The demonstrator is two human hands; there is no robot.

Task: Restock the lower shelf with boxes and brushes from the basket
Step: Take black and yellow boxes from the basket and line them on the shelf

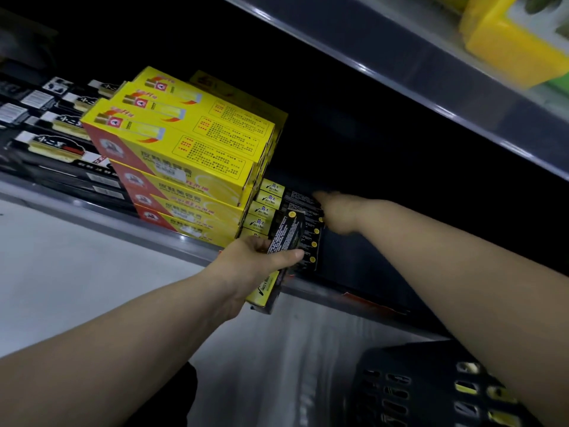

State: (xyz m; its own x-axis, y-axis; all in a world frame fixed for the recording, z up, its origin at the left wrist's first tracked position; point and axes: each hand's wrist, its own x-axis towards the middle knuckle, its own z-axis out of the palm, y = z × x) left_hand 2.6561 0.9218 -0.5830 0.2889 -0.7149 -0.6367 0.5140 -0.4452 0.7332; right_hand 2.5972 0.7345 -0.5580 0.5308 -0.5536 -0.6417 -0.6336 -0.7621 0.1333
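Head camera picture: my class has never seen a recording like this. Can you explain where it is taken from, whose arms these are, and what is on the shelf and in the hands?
There is no machine here. A person wears one camera on the head, looking forward and down, so both bare arms are theirs. The left hand grips a small black and yellow box at the edge of the lower shelf. The right hand reaches to a stack of matching small boxes; it is blurred, so its grip is unclear. Left of that stack stand large yellow boxes, then packaged brushes. A dark basket sits at the bottom right.
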